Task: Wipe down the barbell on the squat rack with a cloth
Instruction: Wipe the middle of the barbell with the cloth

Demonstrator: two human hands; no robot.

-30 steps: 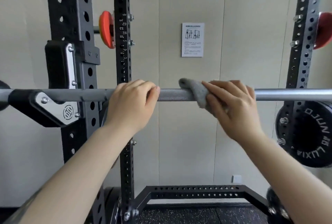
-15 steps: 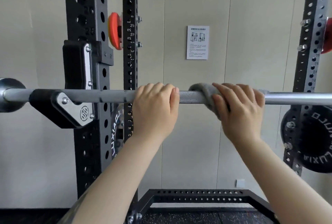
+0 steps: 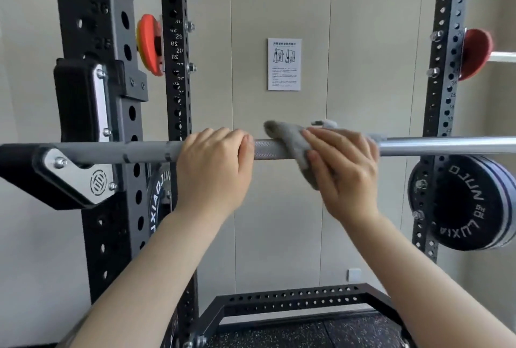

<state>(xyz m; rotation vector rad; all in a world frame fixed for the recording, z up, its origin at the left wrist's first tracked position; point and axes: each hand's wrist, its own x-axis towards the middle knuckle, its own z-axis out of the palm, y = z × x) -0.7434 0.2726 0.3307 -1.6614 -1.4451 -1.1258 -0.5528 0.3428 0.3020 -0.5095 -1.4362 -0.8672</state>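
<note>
Both arms reach up and forward. The left hand (image 3: 215, 169) curls overhand around the barbell (image 3: 446, 146), fingers closed on the knurled shaft. Just beside it, the right hand (image 3: 346, 171) clamps a grey cloth (image 3: 290, 141) draped over the bar. The barbell lies level, running left to right across the squat rack (image 3: 111, 236), resting in its hook (image 3: 75, 177).

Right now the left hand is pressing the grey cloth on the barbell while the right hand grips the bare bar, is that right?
Not quite: the hands are swapped. In the head view the right hand presses the grey cloth on the barbell, while the left hand grips the bare bar.
</note>
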